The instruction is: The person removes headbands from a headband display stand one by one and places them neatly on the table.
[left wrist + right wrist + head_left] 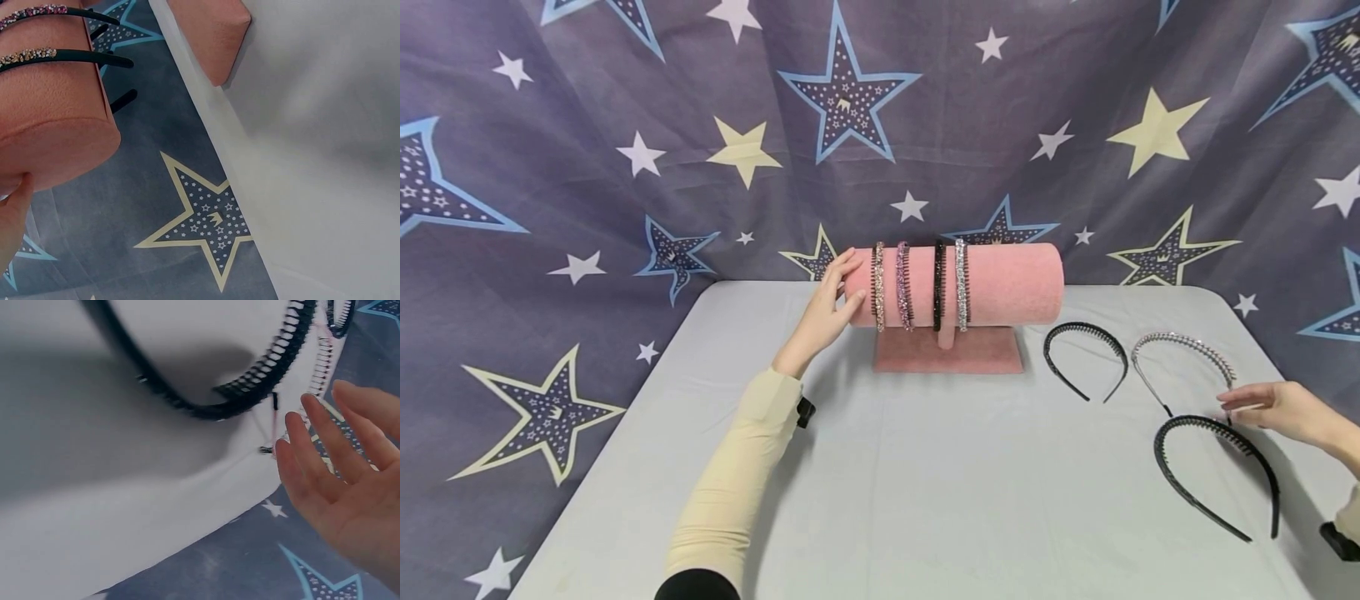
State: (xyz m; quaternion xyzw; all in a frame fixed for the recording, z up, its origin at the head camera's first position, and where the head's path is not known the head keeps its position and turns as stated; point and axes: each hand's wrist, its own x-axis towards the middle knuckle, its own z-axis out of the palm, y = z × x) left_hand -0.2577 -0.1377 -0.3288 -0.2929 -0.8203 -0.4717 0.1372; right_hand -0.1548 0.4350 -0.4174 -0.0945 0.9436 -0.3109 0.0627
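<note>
pink display stand (1011, 283), gold-speckled headband (880, 287), purple-pink glittering headband (902, 285), black headband (938, 285), silver glittering headband (961, 285), cream sleeve (730, 467), white tablecloth (962, 483), dark purple-grey backdrop (970, 125) patterned with white, yellow and blue-edged stars (848, 96)

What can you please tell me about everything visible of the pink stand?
The pink stand has a horizontal cylinder on a short post above a flat rectangular base, all velvety-looking. It sits upright on the pale table, with four headbands over its cylinder; the left grip touches the cylinder's left end.
</note>
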